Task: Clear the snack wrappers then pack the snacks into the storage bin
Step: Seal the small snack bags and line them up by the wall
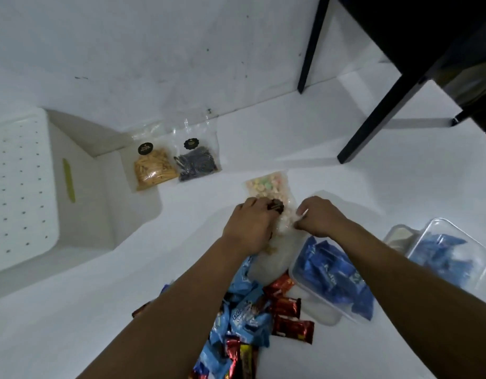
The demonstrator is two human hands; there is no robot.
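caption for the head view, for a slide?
Both hands, left and right, grip a clear bag of pastel snacks on the floor, beside the empty white storage bin.
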